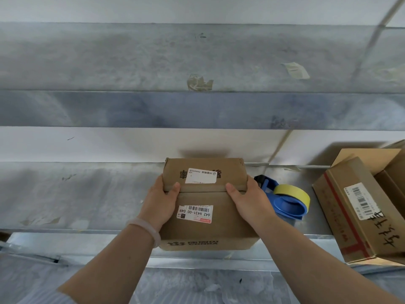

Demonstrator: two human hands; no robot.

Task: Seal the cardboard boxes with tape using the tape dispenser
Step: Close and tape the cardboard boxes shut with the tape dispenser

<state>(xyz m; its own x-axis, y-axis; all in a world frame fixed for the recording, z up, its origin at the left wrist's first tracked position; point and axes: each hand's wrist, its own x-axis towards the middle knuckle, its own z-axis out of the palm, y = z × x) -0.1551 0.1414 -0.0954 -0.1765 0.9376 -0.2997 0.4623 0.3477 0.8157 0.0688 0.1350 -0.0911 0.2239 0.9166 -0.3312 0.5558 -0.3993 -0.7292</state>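
Observation:
A small brown cardboard box (pixel 206 229) with white shipping labels sits on the metal shelf (pixel 76 194) in front of me, its flaps folded down. My left hand (pixel 160 202) grips its left side with the thumb on the flap seam. My right hand (pixel 247 200) grips the right side, thumb pressing the same seam. A blue tape dispenser (pixel 285 205) with a yellow tape roll lies on the shelf just right of the box, partly hidden behind my right hand.
Another cardboard box (pixel 355 207) with a barcode label, red tape and black writing lies at the right, beside an open box (pixel 392 163). Tape scraps stick to the upper shelf (pixel 199 83). The shelf's front lip runs below the box.

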